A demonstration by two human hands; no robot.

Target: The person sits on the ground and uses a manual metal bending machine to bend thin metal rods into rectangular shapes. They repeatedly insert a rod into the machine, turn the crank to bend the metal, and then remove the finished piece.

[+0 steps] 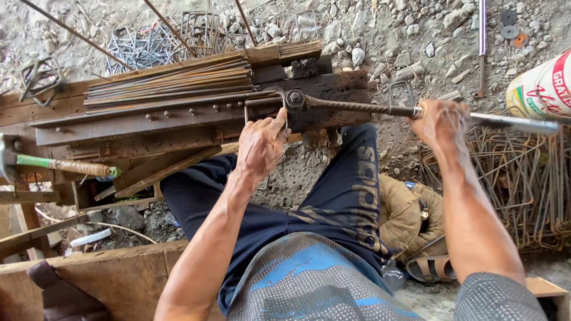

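Gripping bender lever [363, 108] | right hand [441, 122] clenched | left hand [260, 144] pinching wire stirrup [262, 104] at bench edge [178, 134]

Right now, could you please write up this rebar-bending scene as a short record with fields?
Setting: gravel ground, seen from the head camera
Left hand: fingers grip a thin bent steel rod at the bending jig
Right hand: closed around the long lever bar
Jig: wooden bench with a steel plate and a bolt pivot
Stock: straight rods stacked on the bench
Finished pieces: bent stirrups piled by the right hand, more behind the bench
Other: hammer with green handle to the left
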